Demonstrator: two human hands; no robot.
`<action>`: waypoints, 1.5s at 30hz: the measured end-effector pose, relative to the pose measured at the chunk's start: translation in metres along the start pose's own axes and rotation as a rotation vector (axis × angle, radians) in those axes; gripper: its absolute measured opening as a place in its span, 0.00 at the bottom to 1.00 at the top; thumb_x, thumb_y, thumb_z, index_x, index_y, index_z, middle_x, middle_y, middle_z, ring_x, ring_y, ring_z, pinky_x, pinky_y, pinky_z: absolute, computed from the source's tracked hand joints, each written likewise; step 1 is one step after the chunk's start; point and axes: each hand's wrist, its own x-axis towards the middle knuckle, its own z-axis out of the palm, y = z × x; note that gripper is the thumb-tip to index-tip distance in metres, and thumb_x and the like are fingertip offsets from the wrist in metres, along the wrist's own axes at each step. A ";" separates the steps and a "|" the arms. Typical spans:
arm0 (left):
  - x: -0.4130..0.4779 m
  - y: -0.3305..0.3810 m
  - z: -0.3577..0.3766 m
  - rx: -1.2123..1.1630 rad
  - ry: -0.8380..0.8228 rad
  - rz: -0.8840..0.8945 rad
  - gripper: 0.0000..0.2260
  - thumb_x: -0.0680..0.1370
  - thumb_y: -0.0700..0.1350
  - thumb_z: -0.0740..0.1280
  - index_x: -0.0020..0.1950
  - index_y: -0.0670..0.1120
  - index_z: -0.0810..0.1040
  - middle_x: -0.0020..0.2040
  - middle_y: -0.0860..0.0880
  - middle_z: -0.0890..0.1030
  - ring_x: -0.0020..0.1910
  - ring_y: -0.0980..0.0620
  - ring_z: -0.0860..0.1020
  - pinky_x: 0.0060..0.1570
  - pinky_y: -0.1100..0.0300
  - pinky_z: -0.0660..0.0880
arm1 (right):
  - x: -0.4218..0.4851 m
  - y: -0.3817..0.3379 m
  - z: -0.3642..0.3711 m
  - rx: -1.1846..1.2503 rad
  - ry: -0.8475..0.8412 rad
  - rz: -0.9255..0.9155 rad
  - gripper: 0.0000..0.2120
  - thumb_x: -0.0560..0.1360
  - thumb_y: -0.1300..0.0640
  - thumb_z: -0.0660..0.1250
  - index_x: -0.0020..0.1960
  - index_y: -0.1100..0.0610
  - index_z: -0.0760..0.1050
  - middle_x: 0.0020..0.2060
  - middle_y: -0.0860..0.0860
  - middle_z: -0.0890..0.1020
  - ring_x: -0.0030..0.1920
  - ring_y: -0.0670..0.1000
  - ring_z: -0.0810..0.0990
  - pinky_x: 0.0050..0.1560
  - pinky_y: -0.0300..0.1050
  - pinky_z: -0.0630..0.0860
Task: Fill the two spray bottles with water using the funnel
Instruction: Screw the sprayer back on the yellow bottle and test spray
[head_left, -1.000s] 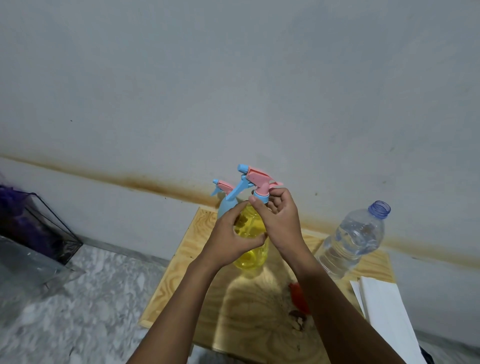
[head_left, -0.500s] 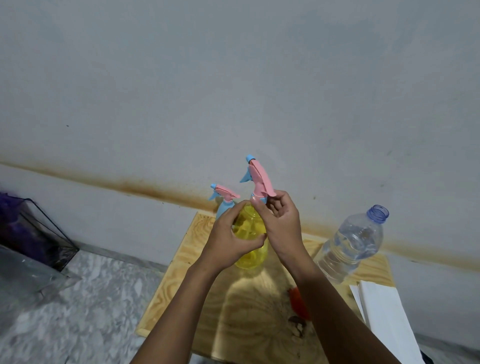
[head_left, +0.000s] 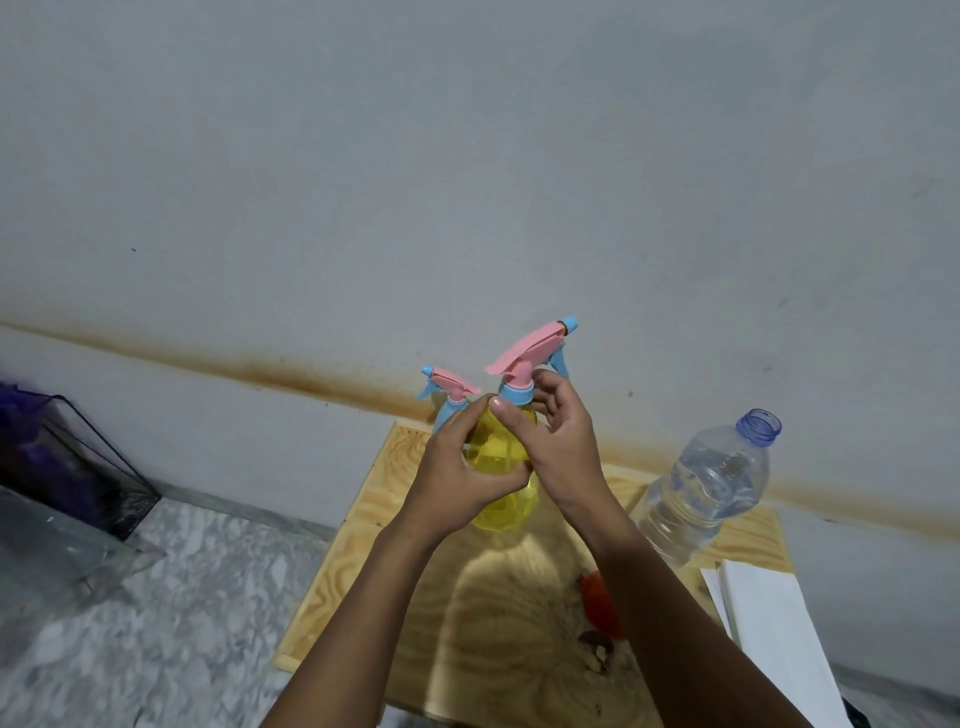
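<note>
One yellow spray bottle (head_left: 501, 499): left hand (head_left: 457, 467) fingers curled round its body, right hand (head_left: 556, 447) fingers and thumb pinching the collar of its pink trigger head (head_left: 524, 353). Blue spray bottle (head_left: 445, 413) just behind left fingers; uncapped water bottle (head_left: 706, 483) right of right fingers; red funnel (head_left: 595, 597) beneath right forearm

The front spray bottle (head_left: 506, 499) is held between the left hand (head_left: 457, 478) and right hand (head_left: 556, 447) at the middle of the board (head_left: 363, 571). The rear spray bottle (head_left: 447, 410) is set just behind it, leftward, near the wall (head_left: 467, 182). The water bottle (head_left: 701, 499) is placed on the board's right side, with the funnel (head_left: 597, 597) before it, partly hidden by the right forearm. Sheets (head_left: 769, 623) are laid at the right edge.
</note>
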 end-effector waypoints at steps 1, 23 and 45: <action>0.000 0.001 0.000 -0.007 0.007 0.000 0.30 0.70 0.40 0.77 0.65 0.66 0.73 0.57 0.58 0.82 0.57 0.55 0.80 0.53 0.64 0.76 | 0.000 0.001 0.000 0.021 -0.044 0.006 0.17 0.73 0.54 0.74 0.60 0.54 0.77 0.55 0.50 0.83 0.57 0.47 0.81 0.56 0.41 0.78; 0.002 -0.007 -0.005 -0.061 -0.121 -0.112 0.24 0.69 0.48 0.79 0.64 0.56 0.78 0.53 0.54 0.83 0.54 0.57 0.81 0.54 0.59 0.79 | 0.007 -0.012 -0.018 0.039 -0.281 0.024 0.16 0.74 0.59 0.70 0.61 0.56 0.76 0.54 0.48 0.83 0.57 0.47 0.81 0.57 0.43 0.77; 0.007 -0.012 -0.002 -0.057 -0.167 -0.066 0.29 0.72 0.47 0.78 0.71 0.58 0.74 0.57 0.55 0.83 0.58 0.54 0.80 0.58 0.61 0.77 | 0.004 -0.014 -0.013 -0.127 -0.148 -0.051 0.05 0.78 0.55 0.69 0.50 0.48 0.83 0.47 0.41 0.86 0.53 0.44 0.82 0.56 0.41 0.77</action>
